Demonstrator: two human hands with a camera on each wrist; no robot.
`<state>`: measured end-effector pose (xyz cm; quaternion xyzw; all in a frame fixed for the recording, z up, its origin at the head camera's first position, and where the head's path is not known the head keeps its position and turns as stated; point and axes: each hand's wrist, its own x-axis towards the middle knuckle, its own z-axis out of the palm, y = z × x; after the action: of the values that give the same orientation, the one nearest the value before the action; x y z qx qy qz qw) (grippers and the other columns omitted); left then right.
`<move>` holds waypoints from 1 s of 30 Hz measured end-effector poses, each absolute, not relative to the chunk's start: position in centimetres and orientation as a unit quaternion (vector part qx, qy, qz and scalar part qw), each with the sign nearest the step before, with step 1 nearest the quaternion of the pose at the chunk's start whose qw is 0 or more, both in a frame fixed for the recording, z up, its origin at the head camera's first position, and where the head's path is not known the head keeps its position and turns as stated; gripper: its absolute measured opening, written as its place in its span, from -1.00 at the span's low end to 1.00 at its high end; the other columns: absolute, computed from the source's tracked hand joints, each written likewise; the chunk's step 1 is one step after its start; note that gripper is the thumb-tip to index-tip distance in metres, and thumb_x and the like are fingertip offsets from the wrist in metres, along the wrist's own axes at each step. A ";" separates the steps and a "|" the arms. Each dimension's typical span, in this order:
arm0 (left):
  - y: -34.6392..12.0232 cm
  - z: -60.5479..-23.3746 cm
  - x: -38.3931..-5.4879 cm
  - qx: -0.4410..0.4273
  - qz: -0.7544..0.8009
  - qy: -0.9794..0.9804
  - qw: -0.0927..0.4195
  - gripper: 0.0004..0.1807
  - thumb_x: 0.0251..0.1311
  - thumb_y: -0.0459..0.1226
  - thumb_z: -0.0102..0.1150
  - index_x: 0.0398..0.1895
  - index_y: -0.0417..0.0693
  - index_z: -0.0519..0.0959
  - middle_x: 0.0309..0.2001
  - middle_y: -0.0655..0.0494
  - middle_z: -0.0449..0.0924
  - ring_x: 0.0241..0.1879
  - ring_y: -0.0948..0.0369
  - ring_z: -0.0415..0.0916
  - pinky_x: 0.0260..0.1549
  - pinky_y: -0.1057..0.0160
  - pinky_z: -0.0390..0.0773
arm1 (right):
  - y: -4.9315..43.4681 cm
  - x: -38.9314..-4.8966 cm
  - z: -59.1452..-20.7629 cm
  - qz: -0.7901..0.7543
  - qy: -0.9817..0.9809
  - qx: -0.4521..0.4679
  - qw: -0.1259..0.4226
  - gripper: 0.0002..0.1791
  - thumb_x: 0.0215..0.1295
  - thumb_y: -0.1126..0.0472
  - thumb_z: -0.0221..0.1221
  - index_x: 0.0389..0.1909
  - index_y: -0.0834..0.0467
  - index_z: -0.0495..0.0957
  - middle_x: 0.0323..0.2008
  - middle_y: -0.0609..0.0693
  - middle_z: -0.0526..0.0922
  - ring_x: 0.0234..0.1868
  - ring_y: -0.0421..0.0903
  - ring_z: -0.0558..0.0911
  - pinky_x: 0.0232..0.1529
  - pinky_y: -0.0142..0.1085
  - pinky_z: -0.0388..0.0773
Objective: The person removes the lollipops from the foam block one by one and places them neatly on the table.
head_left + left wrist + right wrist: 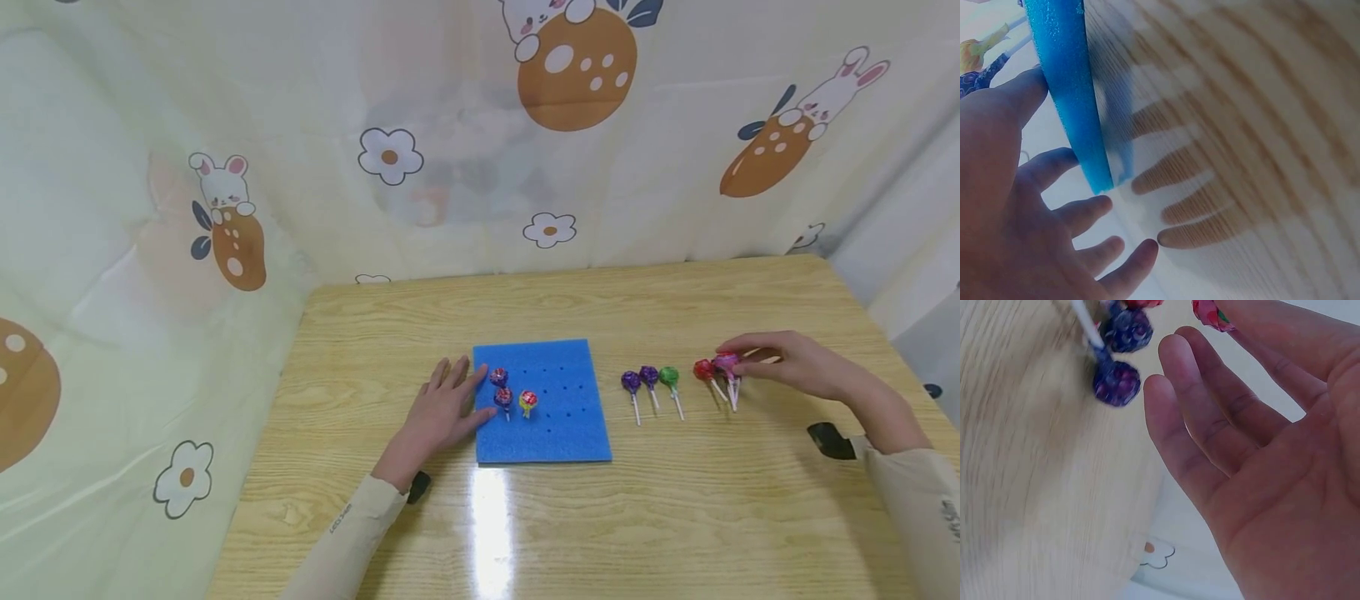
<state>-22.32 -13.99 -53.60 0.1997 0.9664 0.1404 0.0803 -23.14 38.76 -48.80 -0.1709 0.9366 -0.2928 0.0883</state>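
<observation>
My left hand (442,408) lies at the left edge of a blue foam board (555,442), its fingers spread and its thumb and forefinger touching the board. In the left wrist view the same hand (1054,206) shows beside the board's thick side (1066,81). A pink-wrapped lollipop (726,360) is pinched between the thumb and forefinger of my right hand (798,362). The right wrist view shows this pink wrapper (1212,314) at the fingertips, the other fingers loosely extended. Close beside it lies a red lollipop (703,369).
Two dark blue lollipops (499,377) and a yellow-and-red lollipop (528,400) stand in the board, which has rows of small holes. Between board and right hand lie two purple lollipops (631,382) and a green lollipop (669,377) on the wooden table (675,517). A patterned curtain (465,208) hangs behind.
</observation>
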 end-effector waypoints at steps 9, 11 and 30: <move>-14.0 -53.8 -22.5 0.198 0.137 0.967 0.078 -0.17 0.35 0.34 -0.08 0.61 0.33 0.06 0.64 0.01 -0.08 0.61 -0.16 -0.22 0.41 -0.37 0.11 | 40.6 -23.5 -49.2 -0.261 0.948 -0.166 0.068 -0.68 0.36 0.25 0.28 0.10 0.21 0.64 -0.02 -0.15 0.70 -0.13 -0.48 0.59 -0.22 -0.48 0.57; -14.0 -53.9 -22.5 0.197 0.136 0.968 0.078 -0.17 0.35 0.34 -0.08 0.61 0.33 0.06 0.64 0.02 -0.08 0.61 -0.15 -0.22 0.41 -0.37 0.11 | 41.0 -23.6 -49.2 -0.249 0.952 -0.168 0.064 -0.69 0.36 0.26 0.27 0.09 0.21 0.65 -0.02 -0.04 0.72 -0.14 -0.46 0.60 -0.22 -0.46 0.58; -14.0 -54.1 -22.4 0.201 0.142 0.967 0.074 -0.18 0.36 0.31 -0.05 0.60 0.30 0.08 0.63 -0.01 -0.08 0.61 -0.16 -0.22 0.42 -0.36 0.11 | 42.2 -24.7 -50.0 -0.181 0.962 -0.147 0.138 -0.67 0.31 0.36 0.26 0.05 0.41 0.58 -0.13 0.30 0.71 -0.14 0.22 0.71 -0.24 -0.17 0.66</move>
<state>-22.40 -13.98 -54.08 0.2007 0.9665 0.1418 0.0736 -24.71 42.19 -49.95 -0.1473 0.9625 -0.1812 0.1384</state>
